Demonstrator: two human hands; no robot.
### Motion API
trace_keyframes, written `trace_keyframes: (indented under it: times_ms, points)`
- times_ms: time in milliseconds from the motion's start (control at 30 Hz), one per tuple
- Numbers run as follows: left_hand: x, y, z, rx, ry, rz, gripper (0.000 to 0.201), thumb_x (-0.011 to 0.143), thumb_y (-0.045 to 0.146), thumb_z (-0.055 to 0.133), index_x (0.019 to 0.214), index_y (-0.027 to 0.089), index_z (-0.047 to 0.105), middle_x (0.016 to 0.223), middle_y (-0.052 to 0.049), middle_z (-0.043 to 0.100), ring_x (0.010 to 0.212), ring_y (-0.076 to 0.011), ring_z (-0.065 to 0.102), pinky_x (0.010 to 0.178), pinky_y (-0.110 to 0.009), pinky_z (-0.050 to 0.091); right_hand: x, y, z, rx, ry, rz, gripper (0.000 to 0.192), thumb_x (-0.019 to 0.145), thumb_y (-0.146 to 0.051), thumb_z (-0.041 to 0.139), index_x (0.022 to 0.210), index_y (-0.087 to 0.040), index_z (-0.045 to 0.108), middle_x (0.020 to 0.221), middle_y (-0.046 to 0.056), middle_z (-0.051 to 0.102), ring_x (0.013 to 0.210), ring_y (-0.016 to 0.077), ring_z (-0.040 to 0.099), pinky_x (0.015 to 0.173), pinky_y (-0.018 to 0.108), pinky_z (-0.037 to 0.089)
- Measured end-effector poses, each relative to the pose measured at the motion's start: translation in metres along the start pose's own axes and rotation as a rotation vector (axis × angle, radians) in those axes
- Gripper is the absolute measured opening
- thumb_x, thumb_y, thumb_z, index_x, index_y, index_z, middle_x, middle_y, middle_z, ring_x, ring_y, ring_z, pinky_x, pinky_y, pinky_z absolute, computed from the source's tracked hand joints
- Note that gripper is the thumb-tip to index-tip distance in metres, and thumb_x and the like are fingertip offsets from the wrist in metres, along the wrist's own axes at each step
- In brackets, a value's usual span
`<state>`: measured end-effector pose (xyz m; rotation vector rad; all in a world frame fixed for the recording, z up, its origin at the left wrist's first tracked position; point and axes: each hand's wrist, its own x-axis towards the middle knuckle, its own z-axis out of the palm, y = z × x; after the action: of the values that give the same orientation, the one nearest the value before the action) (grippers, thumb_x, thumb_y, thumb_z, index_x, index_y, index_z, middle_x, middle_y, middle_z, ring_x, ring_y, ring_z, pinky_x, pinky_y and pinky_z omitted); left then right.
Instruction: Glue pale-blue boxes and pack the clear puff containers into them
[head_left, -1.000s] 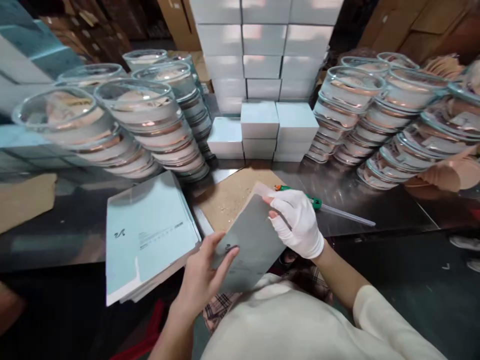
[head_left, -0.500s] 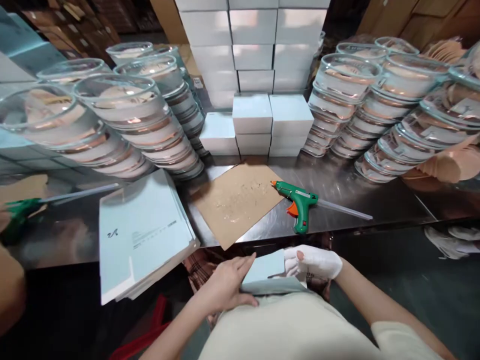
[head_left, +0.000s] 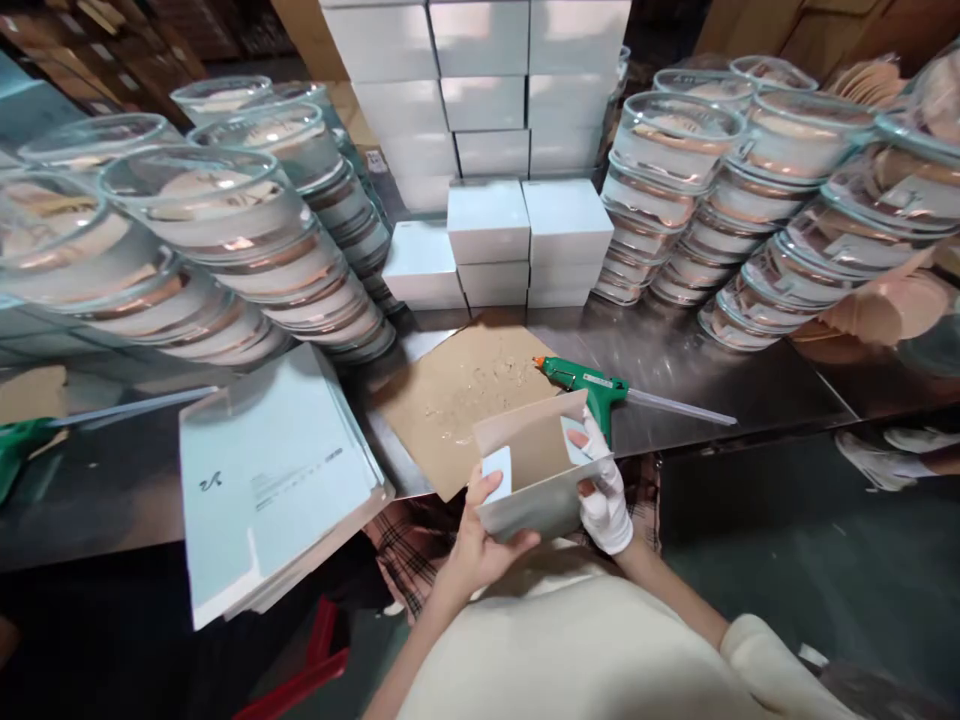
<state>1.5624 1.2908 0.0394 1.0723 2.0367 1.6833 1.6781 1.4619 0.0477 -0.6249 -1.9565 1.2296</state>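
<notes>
Between my two hands is a partly folded cardboard box [head_left: 534, 452], pale outside and brownish inside, held over my lap at the table's front edge. My bare left hand [head_left: 484, 535] grips its left end, thumb by a pale side flap. At the right end my right hand [head_left: 606, 500], in a white glove with some fingertips bare, is closed on the box beside the other flap. Just beyond lies a green glue gun [head_left: 585, 377] with an orange nozzle and a clear glue stick; the box and glove hide its lower handle.
Glue-marked brown cardboard [head_left: 442, 400] lies on the metal table [head_left: 660, 350]. A stack of flat pale box sheets [head_left: 274, 490] is at left. Finished-looking white boxes [head_left: 487, 222] stand behind, flanked by tall stacks of clear round containers [head_left: 217, 230]. Another green glue gun [head_left: 26, 440] is far left.
The box has come up from my lap toward the table edge, its hollow inside now showing. Both hands moved up with it. The person's hand at the far left has left view.
</notes>
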Motion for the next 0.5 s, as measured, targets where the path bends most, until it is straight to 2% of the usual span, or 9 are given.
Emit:
trace_keyframes:
  times_ms: [33, 100, 200, 267, 333, 400, 467, 500]
  points:
    - [-0.002, -0.003, 0.003, -0.042, 0.043, 0.043, 0.068, 0.076, 0.079, 0.075, 0.115, 0.024, 0.067, 0.120, -0.016, 0.067, 0.113, -0.0335, 0.070, 0.100, -0.053, 0.056, 0.001, -0.002, 0.000, 0.025, -0.008, -0.005, 0.076, 0.093, -0.080, 0.042, 0.136, -0.024, 0.067, 0.139, 0.018, 0.067, 0.145, 0.0377, 0.055, 0.116, 0.053, 0.052]
    - [-0.005, -0.008, 0.007, -0.108, 0.141, 0.083, 0.063, 0.080, 0.084, 0.066, 0.104, 0.025, 0.066, 0.121, -0.015, 0.065, 0.113, -0.0331, 0.068, 0.098, -0.053, 0.056, 0.002, -0.007, 0.001, 0.056, 0.016, 0.039, 0.068, 0.094, -0.077, 0.044, 0.125, -0.023, 0.071, 0.134, 0.017, 0.070, 0.140, 0.0390, 0.059, 0.115, 0.054, 0.052]
    - [-0.004, -0.009, 0.010, -0.141, 0.246, 0.079, 0.059, 0.084, 0.078, 0.067, 0.113, 0.027, 0.061, 0.124, -0.014, 0.064, 0.116, -0.0304, 0.066, 0.100, -0.052, 0.054, 0.003, -0.018, 0.004, 0.107, 0.122, 0.129, 0.045, 0.097, -0.054, 0.057, 0.131, -0.025, 0.062, 0.146, 0.015, 0.064, 0.142, 0.0348, 0.057, 0.118, 0.053, 0.048]
    - [-0.001, -0.007, 0.005, -0.115, 0.170, 0.090, 0.063, 0.079, 0.071, 0.078, 0.120, 0.027, 0.060, 0.125, -0.013, 0.064, 0.115, -0.0286, 0.066, 0.099, -0.048, 0.054, 0.008, -0.021, 0.000, 0.189, 0.164, 0.148, 0.046, 0.094, -0.042, 0.063, 0.136, -0.028, 0.051, 0.153, 0.015, 0.058, 0.138, 0.0308, 0.060, 0.114, 0.051, 0.052]
    - [0.002, -0.005, -0.005, -0.040, 0.053, 0.097, 0.056, 0.076, 0.062, 0.085, 0.113, 0.025, 0.066, 0.119, -0.012, 0.067, 0.112, -0.0280, 0.067, 0.096, -0.043, 0.055, 0.018, -0.019, -0.014, 0.225, 0.119, 0.173, 0.047, 0.094, -0.039, 0.063, 0.137, -0.028, 0.046, 0.149, 0.016, 0.061, 0.122, 0.0270, 0.070, 0.101, 0.045, 0.059]
    - [0.006, -0.003, -0.017, 0.035, 0.033, 0.052, 0.041, 0.079, 0.053, 0.086, 0.103, 0.024, 0.071, 0.112, -0.010, 0.069, 0.109, -0.0276, 0.068, 0.095, -0.040, 0.055, 0.034, -0.013, -0.034, 0.063, 0.049, 0.266, 0.039, 0.097, -0.044, 0.058, 0.130, -0.024, 0.053, 0.136, 0.017, 0.068, 0.106, 0.0258, 0.074, 0.092, 0.042, 0.061]
    - [0.011, -0.001, -0.027, 0.047, 0.119, 0.000, 0.036, 0.081, 0.051, 0.085, 0.102, 0.023, 0.073, 0.109, -0.009, 0.070, 0.109, -0.0275, 0.068, 0.099, -0.041, 0.053, 0.054, -0.004, -0.053, -0.282, 0.014, 0.420, 0.039, 0.096, -0.054, 0.057, 0.116, -0.021, 0.061, 0.120, 0.017, 0.073, 0.101, 0.0291, 0.075, 0.092, 0.045, 0.059]
    - [0.013, 0.000, -0.030, 0.037, 0.153, -0.015, 0.036, 0.081, 0.051, 0.084, 0.103, 0.024, 0.073, 0.108, -0.008, 0.071, 0.110, -0.0275, 0.068, 0.102, -0.042, 0.052, 0.065, 0.000, -0.060, -0.441, -0.016, 0.511, 0.041, 0.092, -0.057, 0.062, 0.108, -0.019, 0.064, 0.114, 0.017, 0.074, 0.102, 0.0319, 0.074, 0.093, 0.047, 0.057]
